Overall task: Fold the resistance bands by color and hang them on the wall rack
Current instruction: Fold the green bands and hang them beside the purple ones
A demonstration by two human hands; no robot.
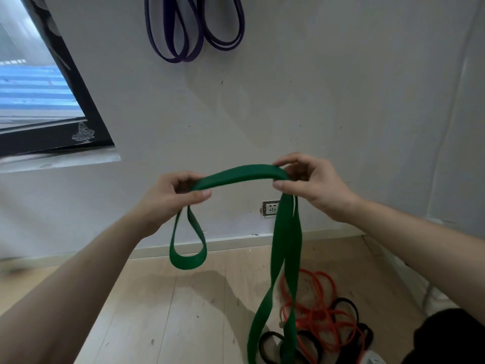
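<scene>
The green band [284, 240] looks like smooth, matt rubber, as do the purple bands [183, 35] hanging on the painted wall [341, 88], which is matt and lightly scuffed. The floor [162, 311] is pale wood-look planking with a dull sheen; the orange bands [325, 311] and black bands [349, 308] on it seem rubbery too.

I face a scuffed white wall [341, 88] with a black-framed window [39, 95] at my left, a white socket [270, 208] low down above the pale baseboard [231, 243], and a light wooden floor [162, 311] stretching below it toward me.
</scene>
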